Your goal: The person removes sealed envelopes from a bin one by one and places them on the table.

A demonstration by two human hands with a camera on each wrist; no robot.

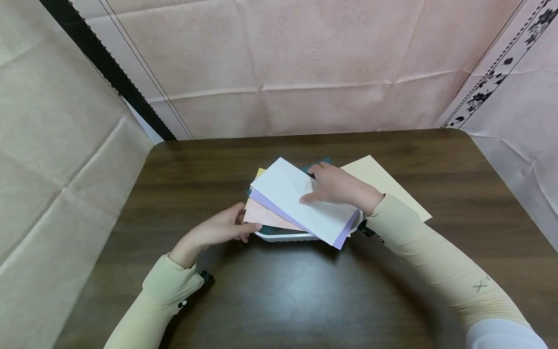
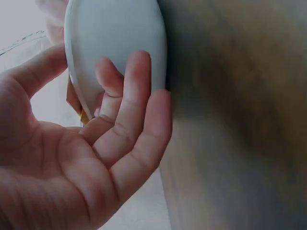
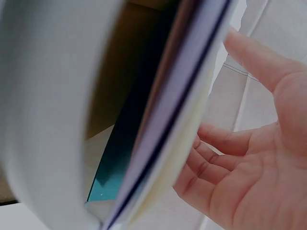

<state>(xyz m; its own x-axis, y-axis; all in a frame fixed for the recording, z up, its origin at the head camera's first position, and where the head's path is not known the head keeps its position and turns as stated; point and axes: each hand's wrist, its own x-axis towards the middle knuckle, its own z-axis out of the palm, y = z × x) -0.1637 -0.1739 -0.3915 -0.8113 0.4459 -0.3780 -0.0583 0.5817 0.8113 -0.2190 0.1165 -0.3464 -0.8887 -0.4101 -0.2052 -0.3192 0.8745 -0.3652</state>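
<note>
A shallow white plastic basket (image 1: 285, 237) holds a fanned stack of envelopes. On top lies a white envelope (image 1: 279, 182), over a purple envelope (image 1: 279, 209) and a pink one (image 1: 266, 215). My left hand (image 1: 224, 225) is at the basket's left end, thumb over the rim and fingers curled against the outer wall (image 2: 115, 28). My right hand (image 1: 337, 186) rests over the white envelope, thumb on its face and fingers spread toward its far edge. A cream envelope (image 1: 383, 184) juts out to the right beneath the right wrist. Dark teal paper (image 3: 108, 177) shows inside the basket.
The basket stands on a dark wooden table (image 1: 270, 300) with rounded far corners. A yellow corner (image 1: 260, 172) pokes out behind the stack. Pale creased cloth (image 1: 322, 58) hangs behind the table and at both sides.
</note>
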